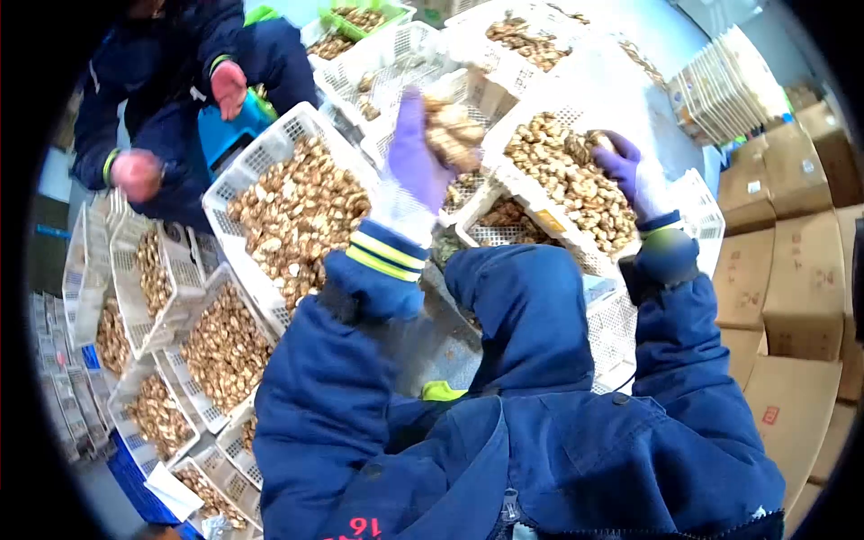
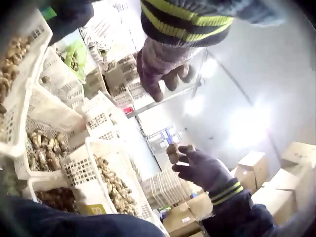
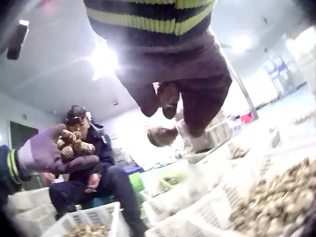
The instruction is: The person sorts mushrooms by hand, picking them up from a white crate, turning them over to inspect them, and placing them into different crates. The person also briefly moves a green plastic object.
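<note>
My left hand (image 1: 416, 157), in a purple glove, holds a cluster of brown, pale-patterned shiitake mushrooms (image 1: 453, 135) above the crates. In the right wrist view those mushrooms (image 3: 74, 145) sit between the thumb and fingers of the left hand (image 3: 42, 150). My right hand (image 1: 630, 171), also gloved, pinches mushrooms at the far right side of a white crate (image 1: 551, 220) full of loose mushrooms (image 1: 571, 184). A mushroom (image 2: 173, 153) shows at the fingertips of the right hand (image 2: 205, 170) in the left wrist view.
A large white crate (image 1: 216, 202) of mushrooms stands left of my left arm, with several more crates further left. Another person (image 1: 180, 99) sits at the upper left. Stacked cartons (image 1: 805, 279) line the right side, near a stack of nested white crates (image 1: 727, 85).
</note>
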Tool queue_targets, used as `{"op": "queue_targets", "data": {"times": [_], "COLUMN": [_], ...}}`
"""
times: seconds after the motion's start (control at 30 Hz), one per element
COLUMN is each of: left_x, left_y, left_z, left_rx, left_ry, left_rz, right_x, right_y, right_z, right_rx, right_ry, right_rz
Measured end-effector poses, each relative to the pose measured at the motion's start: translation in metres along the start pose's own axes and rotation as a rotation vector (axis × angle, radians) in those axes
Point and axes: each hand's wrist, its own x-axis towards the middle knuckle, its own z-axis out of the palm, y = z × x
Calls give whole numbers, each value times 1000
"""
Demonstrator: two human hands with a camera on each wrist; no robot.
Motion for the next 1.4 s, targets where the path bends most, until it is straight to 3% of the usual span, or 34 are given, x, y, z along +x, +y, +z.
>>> {"op": "queue_targets", "data": {"times": [0.07, 0.13, 0.2, 0.27, 0.33, 0.4, 0.43, 0.47, 0.53, 0.67, 0.73, 0.8, 0.87, 0.9, 0.93, 1.03, 1.07, 1.13, 1.2, 1.27, 1.37, 1.4], "left_x": [2, -12, -22, -39, -68, -99, -116, -128, -154, -176, -192, -209, -219, -224, -228, -239, -242, -252, -260, -266, -271, -278], "left_y": [-31, -47, -53, -48, -34, -19, -16, -10, -1, 14, 20, 27, 28, 26, 25, 18, 14, 8, 15, 22, 16, 26], "left_z": [29, 28, 12, 6, 7, 21, 20, 33, 40, 10, -4, -15, -30, -35, -40, -51, -55, -52, -55, -65, -90, -86], "left_rx": [77, 307, 420, 352, 441, 440, 357, 367, 288, 403, 313, 261, 155, 78, 1, -192, -246, 48, 200, 279, 252, 253], "left_ry": [126, 40, -49, -66, -150, -279, -369, -231, -132, 13, 40, 28, -5, -18, -29, -35, -18, 144, 213, 208, 289, 422], "left_rz": [-101, -121, -220, -304, -373, -436, -360, -432, -282, -202, -201, -208, -228, -241, -254, -321, -328, -141, -119, -128, -102, -155], "right_x": [-17, -19, -35, -54, -63, -79, -87, -96, -121, -140, -150, -162, -159, -158, -167, -169, -176, -169, -171, -170, -149, -147], "right_y": [-30, -28, -15, -11, -3, -18, -25, -32, -56, -61, -69, -92, -86, -91, -100, -108, -114, -97, -93, -91, -76, -70], "right_z": [-35, -64, -75, -48, -3, 38, 64, 88, 119, 169, 182, 183, 187, 185, 188, 198, 196, 211, 217, 228, 239, 244], "right_rx": [-82, 75, 293, 465, 774, 863, 970, 1075, 1083, 820, 1068, 1004, 914, 731, 670, 337, 421, 347, 496, 642, 568, 545], "right_ry": [164, 129, -82, -209, -413, -589, -604, -625, -668, -747, -875, -733, -854, -929, -862, -873, -935, -1005, -1024, -974, -936, -953], "right_rz": [-4, -47, 38, 69, -71, -99, -47, 11, 120, -33, 150, 192, 31, -33, -205, -293, -95, -220, -218, -15, 36, 67]}}
